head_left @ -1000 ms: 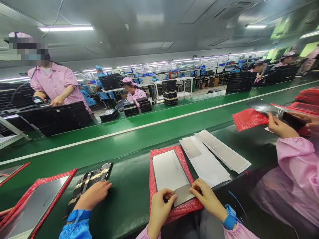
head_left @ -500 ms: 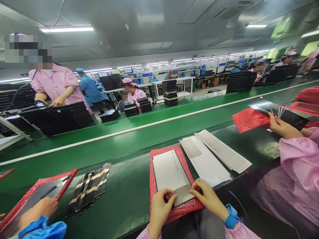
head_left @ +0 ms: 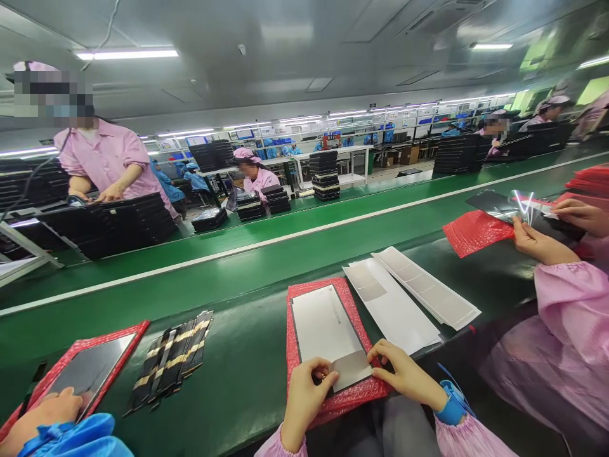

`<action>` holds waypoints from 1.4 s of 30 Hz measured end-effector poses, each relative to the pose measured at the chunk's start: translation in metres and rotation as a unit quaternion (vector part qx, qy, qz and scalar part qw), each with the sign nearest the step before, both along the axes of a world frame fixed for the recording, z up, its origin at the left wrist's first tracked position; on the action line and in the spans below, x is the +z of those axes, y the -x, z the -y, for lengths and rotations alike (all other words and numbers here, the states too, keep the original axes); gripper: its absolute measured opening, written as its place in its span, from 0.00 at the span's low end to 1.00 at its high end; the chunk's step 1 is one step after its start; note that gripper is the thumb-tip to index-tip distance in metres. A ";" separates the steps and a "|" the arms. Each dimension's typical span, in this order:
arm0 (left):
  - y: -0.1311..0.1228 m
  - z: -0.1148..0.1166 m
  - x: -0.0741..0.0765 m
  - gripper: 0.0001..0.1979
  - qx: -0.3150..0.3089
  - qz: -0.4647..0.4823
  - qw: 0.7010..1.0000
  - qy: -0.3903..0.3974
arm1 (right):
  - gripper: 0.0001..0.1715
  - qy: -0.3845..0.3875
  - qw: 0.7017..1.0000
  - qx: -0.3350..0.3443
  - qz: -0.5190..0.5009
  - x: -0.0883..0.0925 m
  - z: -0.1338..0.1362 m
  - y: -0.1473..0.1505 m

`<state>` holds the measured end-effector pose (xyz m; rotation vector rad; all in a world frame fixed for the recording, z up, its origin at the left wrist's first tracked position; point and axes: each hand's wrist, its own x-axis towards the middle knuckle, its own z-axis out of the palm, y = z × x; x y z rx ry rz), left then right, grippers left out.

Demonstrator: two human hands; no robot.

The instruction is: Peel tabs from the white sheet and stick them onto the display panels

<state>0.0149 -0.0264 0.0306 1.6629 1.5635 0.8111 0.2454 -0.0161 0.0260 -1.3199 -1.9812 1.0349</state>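
On the green conveyor bench (head_left: 238,355), a white-sheeted rectangular flat panel (head_left: 323,324) lies on a red bubble-wrap pad (head_left: 297,336), its face still covered. The left hand (head_left: 309,397) and right hand (head_left: 404,374) curl narrowly at its beige end flap (head_left: 352,371); whether they grip it, I cannot tell.

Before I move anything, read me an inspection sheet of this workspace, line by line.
Surface: dark green bench belt, brighter green conveyor beyond.
Job's things: white flat panel with dark border on a red bubble-wrap pouch; grey film tab at its near edge.
Clutter: long white paper sheets beside the pouch; black strips with yellow bands further left.
Hands: left hand at the tab; right hand by the panel's near corner, wearing a blue wrist strap.
Cables: thin blue cord by that strap.
Surroundings: a co-worker's blue-sleeved hand at left; stacked black panels across the conveyor.
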 end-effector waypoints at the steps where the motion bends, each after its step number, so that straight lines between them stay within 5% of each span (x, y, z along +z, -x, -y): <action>1: 0.001 0.000 0.000 0.08 -0.001 0.002 1.000 0.005 | 0.05 0.000 1.000 0.000 -0.001 0.000 0.000 0.000; 31: 0.003 0.000 0.003 0.09 -0.013 0.006 1.000 0.018 | 0.06 -0.018 0.999 -0.027 -0.013 0.000 0.007 0.003; 38: 0.003 0.001 0.002 0.08 -0.008 0.001 1.000 0.011 | 0.10 -0.076 0.993 -0.086 0.021 -0.017 0.017 0.009; 42: 0.004 0.002 -0.001 0.08 -0.013 -0.010 1.000 -0.001 | 0.12 -0.210 0.970 -0.105 0.069 -0.034 0.031 0.014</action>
